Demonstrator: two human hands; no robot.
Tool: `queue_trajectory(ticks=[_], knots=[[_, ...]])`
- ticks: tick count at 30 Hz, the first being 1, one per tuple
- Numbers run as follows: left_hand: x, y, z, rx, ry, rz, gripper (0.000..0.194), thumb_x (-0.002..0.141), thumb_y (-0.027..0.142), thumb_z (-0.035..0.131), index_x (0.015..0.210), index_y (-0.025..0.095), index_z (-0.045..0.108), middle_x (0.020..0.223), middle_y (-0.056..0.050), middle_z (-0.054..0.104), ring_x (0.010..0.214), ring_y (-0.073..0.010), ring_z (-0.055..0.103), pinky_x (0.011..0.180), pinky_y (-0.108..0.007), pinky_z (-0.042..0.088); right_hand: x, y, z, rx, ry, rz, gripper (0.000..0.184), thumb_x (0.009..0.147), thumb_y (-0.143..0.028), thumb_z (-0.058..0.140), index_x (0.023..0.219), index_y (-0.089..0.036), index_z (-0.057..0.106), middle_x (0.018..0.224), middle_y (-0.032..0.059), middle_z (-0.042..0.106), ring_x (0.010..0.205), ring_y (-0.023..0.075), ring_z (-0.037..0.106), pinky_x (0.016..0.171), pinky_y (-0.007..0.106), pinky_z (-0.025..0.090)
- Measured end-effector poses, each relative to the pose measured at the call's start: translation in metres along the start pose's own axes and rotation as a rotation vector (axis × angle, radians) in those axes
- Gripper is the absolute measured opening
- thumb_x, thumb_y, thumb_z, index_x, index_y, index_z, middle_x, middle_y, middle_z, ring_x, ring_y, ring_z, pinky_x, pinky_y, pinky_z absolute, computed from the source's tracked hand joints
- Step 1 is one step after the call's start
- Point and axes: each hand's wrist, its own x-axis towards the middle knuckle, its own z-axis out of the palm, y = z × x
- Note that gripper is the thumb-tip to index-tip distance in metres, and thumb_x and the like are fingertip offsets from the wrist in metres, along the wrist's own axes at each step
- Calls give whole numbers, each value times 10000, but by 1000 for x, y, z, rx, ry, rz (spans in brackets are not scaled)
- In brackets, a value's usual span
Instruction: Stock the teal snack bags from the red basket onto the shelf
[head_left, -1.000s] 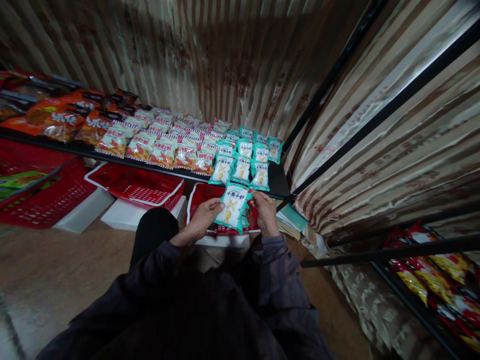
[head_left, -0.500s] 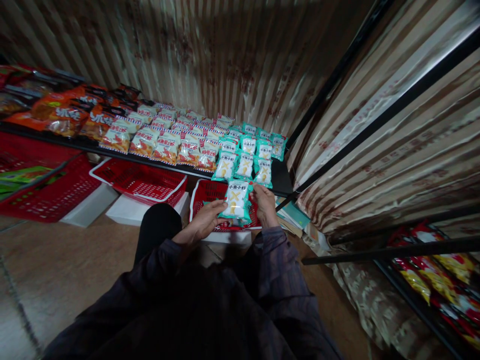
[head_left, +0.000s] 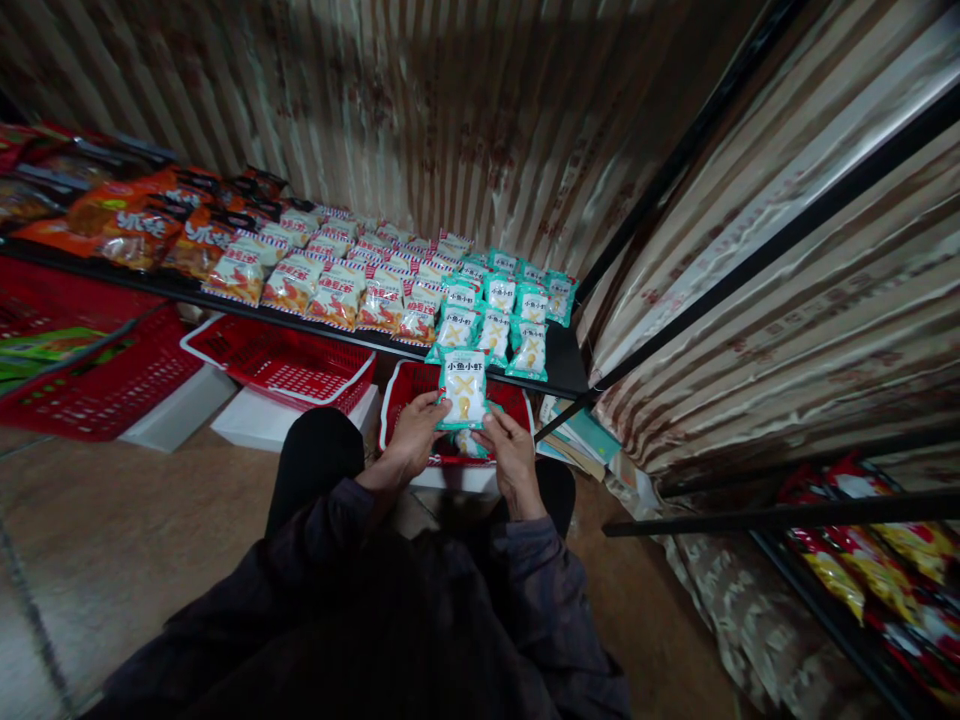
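Both my hands hold one teal snack packet (head_left: 463, 388) upright over a red basket (head_left: 405, 385) on the floor. My left hand (head_left: 415, 437) grips its lower left edge. My right hand (head_left: 511, 458) pinches its lower right corner. Just beyond, a group of the same teal packets (head_left: 501, 312) lies at the right end of a low black shelf (head_left: 559, 362). A second teal packet shows just below the held one, partly hidden by my hands.
Red-and-white snack bags (head_left: 352, 285) and orange bags (head_left: 135, 228) fill the shelf to the left. Two more red baskets (head_left: 289, 365) (head_left: 82, 385) sit on white blocks. Striped curtains hang behind and right. Another rack with red and yellow bags (head_left: 870, 560) stands at right.
The packet has swung from tilted to upright and dropped slightly toward the basket. My right hand slid from the packet's upper right to its lower right corner.
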Motion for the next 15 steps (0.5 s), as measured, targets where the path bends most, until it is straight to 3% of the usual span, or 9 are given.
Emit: queue_trajectory(ticks=[5, 11, 15], knots=[[-3, 1, 2, 4, 45, 9, 233, 690, 207, 730, 885, 177, 605, 821, -24, 678, 728, -147, 639, 645, -239, 483, 0, 7, 2, 41, 63, -13, 442, 541, -352, 852, 906, -138, 724, 798, 30, 740, 604, 143, 685, 601, 285, 605], [1, 0, 1, 84, -16, 25, 212, 716, 259, 701, 888, 171, 613, 818, -44, 669, 723, -164, 625, 663, -273, 496, -4, 11, 2, -40, 111, -105, 432, 593, -393, 805, 932, -135, 730, 782, 28, 745, 604, 152, 684, 634, 304, 596], [6, 3, 1, 286, 22, 196, 412, 660, 156, 703, 1058, 172, 600, 997, -73, 659, 922, -199, 627, 845, -323, 497, -6, 9, -2, -206, 127, -232, 447, 664, -432, 737, 1008, -145, 731, 784, 23, 747, 597, 159, 672, 618, 306, 569]])
